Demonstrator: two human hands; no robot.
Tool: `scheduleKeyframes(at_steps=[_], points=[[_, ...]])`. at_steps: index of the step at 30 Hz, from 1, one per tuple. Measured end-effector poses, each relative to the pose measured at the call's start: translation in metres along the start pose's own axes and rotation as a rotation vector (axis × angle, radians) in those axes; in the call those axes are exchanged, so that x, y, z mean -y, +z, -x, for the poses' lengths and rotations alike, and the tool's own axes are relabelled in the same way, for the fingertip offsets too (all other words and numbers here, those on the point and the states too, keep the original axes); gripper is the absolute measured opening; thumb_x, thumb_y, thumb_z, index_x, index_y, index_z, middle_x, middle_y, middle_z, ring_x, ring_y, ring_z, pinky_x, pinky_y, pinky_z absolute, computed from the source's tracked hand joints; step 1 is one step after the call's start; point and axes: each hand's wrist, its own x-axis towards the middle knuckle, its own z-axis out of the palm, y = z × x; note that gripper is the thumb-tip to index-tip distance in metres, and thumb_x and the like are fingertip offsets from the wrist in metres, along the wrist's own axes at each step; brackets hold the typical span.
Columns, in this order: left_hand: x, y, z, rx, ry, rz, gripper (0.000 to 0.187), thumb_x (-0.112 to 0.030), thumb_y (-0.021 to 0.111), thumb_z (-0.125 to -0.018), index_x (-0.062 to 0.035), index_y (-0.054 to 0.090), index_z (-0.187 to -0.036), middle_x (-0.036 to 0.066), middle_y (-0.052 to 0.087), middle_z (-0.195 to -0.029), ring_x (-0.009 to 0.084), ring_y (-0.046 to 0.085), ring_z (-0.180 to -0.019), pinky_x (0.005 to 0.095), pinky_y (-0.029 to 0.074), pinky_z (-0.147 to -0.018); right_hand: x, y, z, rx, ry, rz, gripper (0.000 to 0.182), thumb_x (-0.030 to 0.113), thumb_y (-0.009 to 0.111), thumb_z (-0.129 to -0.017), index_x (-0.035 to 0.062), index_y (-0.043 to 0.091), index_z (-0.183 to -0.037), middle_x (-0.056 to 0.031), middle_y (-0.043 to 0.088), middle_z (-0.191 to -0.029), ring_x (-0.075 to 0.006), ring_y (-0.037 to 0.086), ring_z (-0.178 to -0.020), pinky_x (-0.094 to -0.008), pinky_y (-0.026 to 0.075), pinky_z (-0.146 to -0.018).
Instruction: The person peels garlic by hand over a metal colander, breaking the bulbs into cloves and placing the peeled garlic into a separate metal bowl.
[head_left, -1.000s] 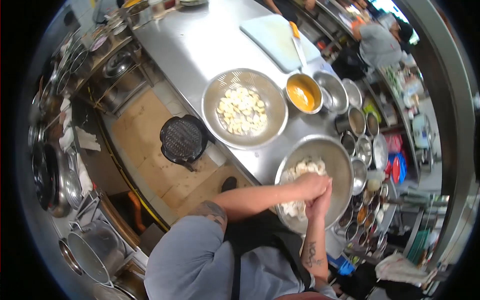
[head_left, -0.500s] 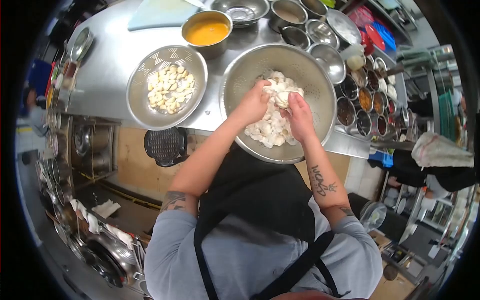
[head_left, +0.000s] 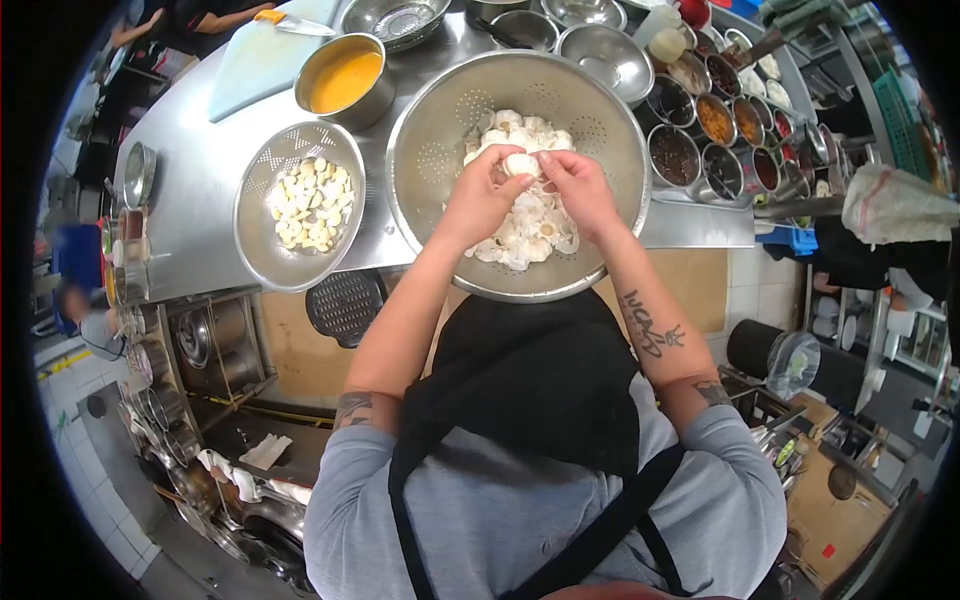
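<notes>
Over a large metal colander (head_left: pixel 420 190), my left hand (head_left: pixel 487 195) and my right hand (head_left: pixel 578 190) pinch one white garlic bulb (head_left: pixel 520 165) between their fingertips. Loose garlic bulbs and papery skins (head_left: pixel 525 235) lie heaped in the colander beneath both hands. To the left stands a smaller perforated bowl (head_left: pixel 255 240), holding peeled garlic cloves (head_left: pixel 313 205).
A pot (head_left: pixel 370 100) of orange liquid sits behind the smaller bowl. Further back, an orange-handled knife (head_left: pixel 295 22) lies on a pale cutting board (head_left: pixel 265 65). Metal bowls (head_left: pixel 610 60) and several ingredient containers (head_left: pixel 715 120) crowd the right. Another person's arm (head_left: pixel 235 18) shows at the far edge.
Both hands have come closer together around the garlic bulb. The camera view has shifted, so the knife and another person's arm now show at the upper left.
</notes>
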Motion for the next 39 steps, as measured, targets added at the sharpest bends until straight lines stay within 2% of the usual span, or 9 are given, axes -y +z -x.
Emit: scheduleKeyframes(at_steps=[4, 8, 11, 14, 15, 18, 21, 30, 39], points=[[0.0, 0.004, 0.003, -0.018, -0.058, 0.086, 0.026, -0.023, 0.053, -0.102, -0.0048, 0.053, -0.121, 0.004, 0.06, -0.083, 0.0083, 0.054, -0.067, 0.0254, 0.044, -0.057, 0.009, -0.002, 0.01, 0.196, 0.196, -0.124, 0.031, 0.029, 0.063, -0.097, 0.0007, 0.065, -0.11, 0.0013, 0.062, -0.076, -0.0051, 0.052, -0.059, -0.0218, 0.043, -0.052], [0.012, 0.004, 0.004, -0.027, -0.108, 0.115, 0.03, -0.033, 0.04, -0.107, -0.0062, 0.049, -0.116, 0.005, 0.059, -0.083, 0.0091, 0.053, -0.066, 0.0272, 0.045, -0.058, 0.0, 0.003, 0.013, 0.234, 0.153, -0.033, 0.027, 0.026, 0.062, -0.097, 0.0016, 0.063, -0.109, -0.0001, 0.061, -0.074, -0.0058, 0.051, -0.056, -0.0219, 0.041, -0.049], [0.001, 0.005, 0.008, 0.021, -0.222, -0.035, 0.032, -0.036, 0.035, -0.107, -0.0058, 0.047, -0.11, 0.011, 0.06, -0.083, 0.0189, 0.058, -0.067, 0.0342, 0.047, -0.063, 0.0, 0.003, 0.015, 0.221, 0.191, 0.045, 0.024, 0.024, 0.057, -0.096, 0.0022, 0.062, -0.103, -0.002, 0.061, -0.074, -0.0069, 0.052, -0.056, -0.0228, 0.043, -0.05], [0.008, 0.009, 0.007, 0.019, -0.007, -0.333, 0.033, -0.038, 0.034, -0.107, -0.0074, 0.047, -0.11, 0.011, 0.056, -0.081, 0.0181, 0.055, -0.069, 0.0346, 0.047, -0.065, -0.009, 0.0, 0.014, 0.234, 0.251, -0.004, 0.025, 0.026, 0.051, -0.097, 0.0026, 0.059, -0.097, -0.0045, 0.062, -0.075, -0.0089, 0.053, -0.059, -0.025, 0.044, -0.051], [0.011, 0.011, 0.009, 0.005, 0.089, -0.403, 0.035, -0.039, 0.034, -0.107, -0.0061, 0.045, -0.108, 0.018, 0.059, -0.085, 0.0317, 0.06, -0.071, 0.0432, 0.048, -0.07, -0.01, 0.001, 0.016, 0.235, 0.266, 0.023, 0.026, 0.027, 0.049, -0.097, 0.0027, 0.059, -0.096, -0.005, 0.061, -0.075, -0.0096, 0.053, -0.059, -0.0258, 0.045, -0.051], [0.017, 0.013, 0.01, 0.051, 0.047, -0.541, 0.033, -0.037, 0.035, -0.106, -0.0061, 0.045, -0.107, 0.024, 0.062, -0.09, 0.0436, 0.061, -0.08, 0.0473, 0.047, -0.075, -0.013, 0.005, 0.016, 0.24, 0.317, 0.102, 0.03, 0.029, 0.044, -0.098, 0.003, 0.057, -0.093, -0.006, 0.06, -0.075, -0.0114, 0.053, -0.061, -0.028, 0.046, -0.052], [0.013, 0.014, 0.01, 0.042, -0.013, -0.658, 0.031, -0.035, 0.036, -0.106, -0.0055, 0.046, -0.106, 0.027, 0.062, -0.092, 0.0467, 0.06, -0.088, 0.0485, 0.047, -0.077, -0.017, 0.008, 0.012, 0.262, 0.364, 0.154, 0.032, 0.03, 0.04, -0.099, 0.0031, 0.057, -0.094, -0.0054, 0.057, -0.074, -0.0125, 0.052, -0.061, -0.0297, 0.045, -0.052], [0.014, 0.011, 0.005, 0.068, -0.002, -0.671, 0.031, -0.033, 0.038, -0.105, -0.0038, 0.048, -0.103, 0.028, 0.062, -0.091, 0.0478, 0.059, -0.089, 0.0509, 0.045, -0.077, -0.011, 0.007, 0.009, 0.292, 0.492, 0.051, 0.035, 0.032, 0.037, -0.101, 0.0028, 0.054, -0.095, -0.0048, 0.053, -0.071, -0.0122, 0.045, -0.057, -0.0299, 0.043, -0.052], [0.013, 0.005, 0.005, 0.048, -0.009, -0.453, 0.037, -0.033, 0.038, -0.106, -0.001, 0.053, -0.097, 0.017, 0.054, -0.082, 0.0305, 0.056, -0.081, 0.0395, 0.045, -0.08, 0.0, 0.006, 0.012, 0.284, 0.516, 0.065, 0.03, 0.025, 0.035, -0.1, 0.0025, 0.053, -0.099, -0.0064, 0.055, -0.077, -0.0107, 0.045, -0.057, -0.0284, 0.042, -0.05]])
